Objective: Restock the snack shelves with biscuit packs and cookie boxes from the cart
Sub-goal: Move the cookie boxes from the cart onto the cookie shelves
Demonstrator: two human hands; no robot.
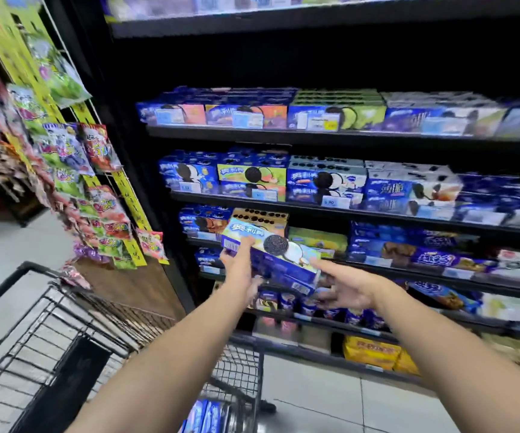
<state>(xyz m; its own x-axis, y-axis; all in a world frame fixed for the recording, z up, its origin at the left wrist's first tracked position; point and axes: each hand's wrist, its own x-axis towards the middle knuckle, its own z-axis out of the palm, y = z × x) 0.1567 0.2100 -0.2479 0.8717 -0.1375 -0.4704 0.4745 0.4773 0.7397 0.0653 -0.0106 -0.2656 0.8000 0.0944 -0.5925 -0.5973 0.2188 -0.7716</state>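
Head view: blue cookie box [283, 270] — cookie pictured, tilted — gripped by left hand [240, 270]; right hand [349, 290] straight-fingered beside it.

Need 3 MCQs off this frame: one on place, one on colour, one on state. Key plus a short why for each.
1. Where do the candy bags hang?
A) left of the shelves
B) inside the cart
C) on the top shelf

2. What is the main colour of the cookie box that the left hand holds?
A) red
B) blue
C) yellow

3. How is the right hand?
A) curled round a pack
B) open, fingers stretched towards the box
C) resting on the cart handle

Key:
1 A: the bags hang in columns beside the shelves' left end.
2 B: the box's sides are blue, with a dark cookie printed on its paler face.
3 B: its fingers are straight and grip nothing.
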